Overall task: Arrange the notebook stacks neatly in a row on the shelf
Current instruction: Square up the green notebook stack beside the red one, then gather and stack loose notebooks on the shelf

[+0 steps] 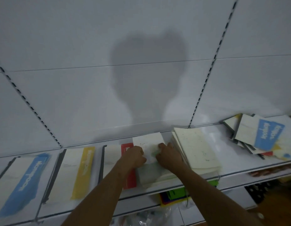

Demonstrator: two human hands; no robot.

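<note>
Three notebook stacks lie in a row on the white shelf (215, 134): a blue-banded stack (22, 181) at the left, a yellow-banded stack (73, 172), then a red-banded stack (112, 159). To their right sits a white stack with a green band (149, 144). My left hand (133, 156) grips its left side with curled fingers. My right hand (168, 154) rests on its right side, fingers bent over the top cover. A cream-covered stack (197, 149) lies skewed just right of my right hand.
A messy pile of notebooks (259, 136) with a blue band sprawls at the far right of the shelf. Below the shelf edge are green and yellow items (175, 193) and a plastic bag (151, 217). The white back panel carries slotted uprights (205, 88).
</note>
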